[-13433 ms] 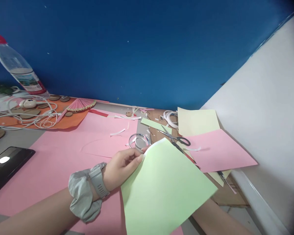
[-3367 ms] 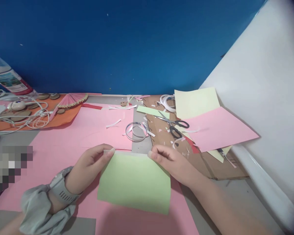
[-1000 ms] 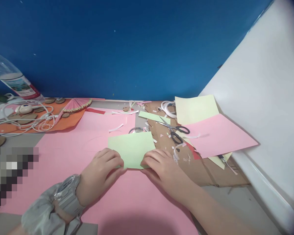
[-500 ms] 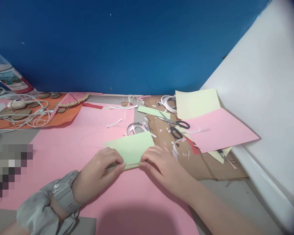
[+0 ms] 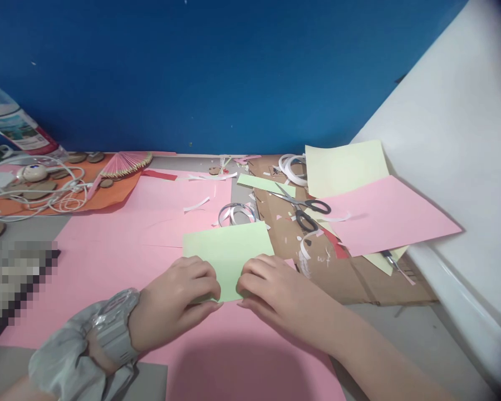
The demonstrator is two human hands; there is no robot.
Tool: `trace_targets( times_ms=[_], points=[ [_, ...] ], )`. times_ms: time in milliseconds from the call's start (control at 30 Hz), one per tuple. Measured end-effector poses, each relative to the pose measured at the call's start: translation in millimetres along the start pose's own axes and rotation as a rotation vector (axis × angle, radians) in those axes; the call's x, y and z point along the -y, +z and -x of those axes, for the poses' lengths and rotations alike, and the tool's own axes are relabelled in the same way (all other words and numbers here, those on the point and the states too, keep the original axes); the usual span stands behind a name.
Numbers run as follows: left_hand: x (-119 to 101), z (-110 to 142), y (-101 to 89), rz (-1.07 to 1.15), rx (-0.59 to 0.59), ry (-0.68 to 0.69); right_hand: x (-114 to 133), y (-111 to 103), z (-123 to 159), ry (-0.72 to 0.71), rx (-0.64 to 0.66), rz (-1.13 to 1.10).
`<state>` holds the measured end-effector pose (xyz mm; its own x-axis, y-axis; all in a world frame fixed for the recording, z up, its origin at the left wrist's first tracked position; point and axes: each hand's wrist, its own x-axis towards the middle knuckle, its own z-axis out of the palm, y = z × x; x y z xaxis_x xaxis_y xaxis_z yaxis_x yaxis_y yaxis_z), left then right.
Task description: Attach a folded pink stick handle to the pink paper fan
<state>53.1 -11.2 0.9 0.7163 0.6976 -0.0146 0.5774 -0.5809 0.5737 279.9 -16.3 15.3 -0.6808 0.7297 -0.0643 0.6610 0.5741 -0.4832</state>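
Note:
A light green sheet of paper (image 5: pixel 229 245) lies on a large pink sheet (image 5: pixel 117 267) right in front of me. My left hand (image 5: pixel 181 298), with a grey watch and a grey scrunchie at the wrist, is closed on the paper's near left part, thumb at the near edge. Opposite it, my right hand (image 5: pixel 275 287) is closed on the near right part in the same way. Between the two hands the near edge shows as a thin line. What the curled fingers cover is hidden.
Black-handled scissors (image 5: pixel 304 209) lie on cardboard (image 5: pixel 338 278) to the right, beside paper scraps and a pink sheet (image 5: pixel 396 217). Rolls of white strip (image 5: pixel 293 169) sit behind. At left are a folded pink fan (image 5: pixel 125 164), white cables (image 5: pixel 67 192) and a bottle (image 5: pixel 23 125).
Both hands have come slightly nearer to me. The narrow raised fold at the green paper's near edge no longer shows, and the paper lies flatter. The view has shifted a little.

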Motion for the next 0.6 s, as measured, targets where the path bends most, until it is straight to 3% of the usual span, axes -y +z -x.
trace_targets(
  times_ms=[333,600],
  points=[
    [1,-4,-1.2,-0.016,0.041,-0.018,-2,15,-10,-0.119,-0.038,0.085],
    [0,-3,-0.2,-0.053,0.043,-0.055,1,13,-12,0.046,-0.041,0.018]
  ],
)
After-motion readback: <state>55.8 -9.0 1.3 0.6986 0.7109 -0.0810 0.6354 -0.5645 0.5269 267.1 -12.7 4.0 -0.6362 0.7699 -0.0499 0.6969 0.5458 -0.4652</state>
